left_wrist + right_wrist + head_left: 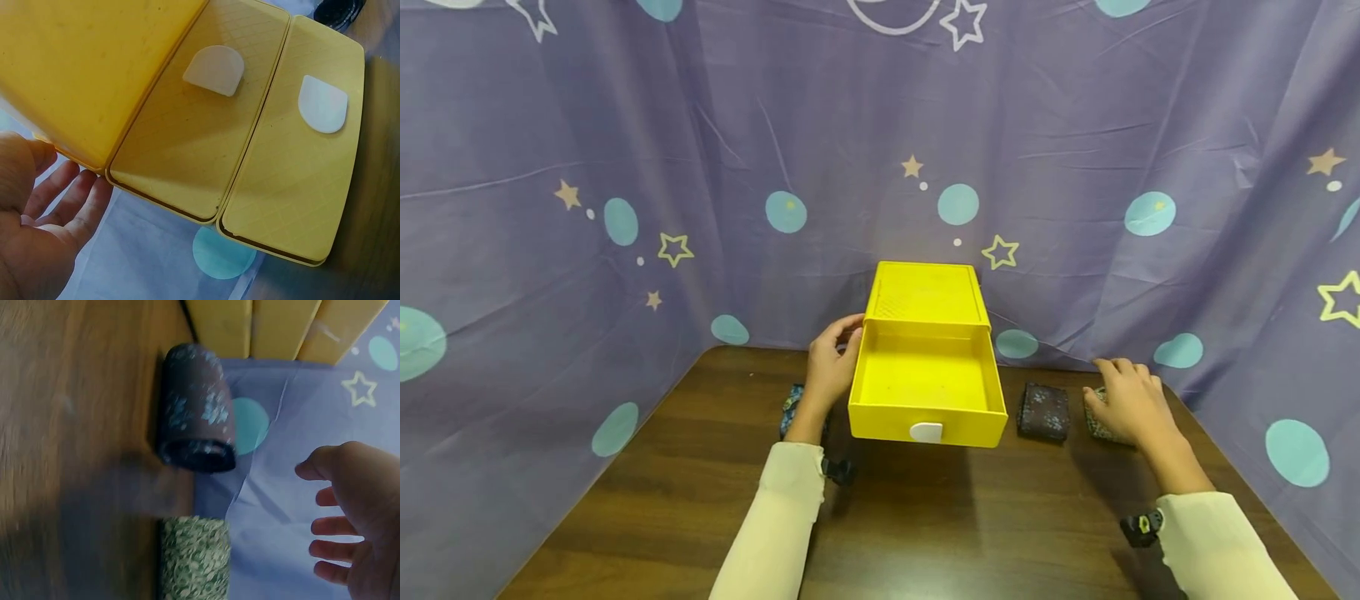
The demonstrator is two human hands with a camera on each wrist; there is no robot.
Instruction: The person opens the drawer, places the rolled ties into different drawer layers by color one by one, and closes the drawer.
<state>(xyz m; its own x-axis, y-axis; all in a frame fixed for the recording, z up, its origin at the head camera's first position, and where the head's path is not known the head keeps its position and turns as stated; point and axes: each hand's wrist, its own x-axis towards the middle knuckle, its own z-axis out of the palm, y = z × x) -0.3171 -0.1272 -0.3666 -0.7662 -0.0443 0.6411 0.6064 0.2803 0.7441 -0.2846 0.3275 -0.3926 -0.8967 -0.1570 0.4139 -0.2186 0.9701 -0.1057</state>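
A yellow drawer unit (928, 292) stands at the back of the table, its top drawer (927, 375) pulled out with nothing inside. Against the unit's left side rests my left hand (832, 367), fingers fairly straight along its edge. My right hand (1131, 402) hovers over a folded green patterned cloth (195, 559), thumb apart from the fingers and nothing in its grasp. Left of that cloth lies a folded dark cloth (1043, 412) with light blue flowers. Part of a blue patterned cloth (790, 408) shows behind my left wrist.
Two lower drawers with white handles (215, 70) are shut below the pulled-out one. A purple curtain (850, 125) with stars and dots hangs behind and beside the brown wooden table (887, 533).
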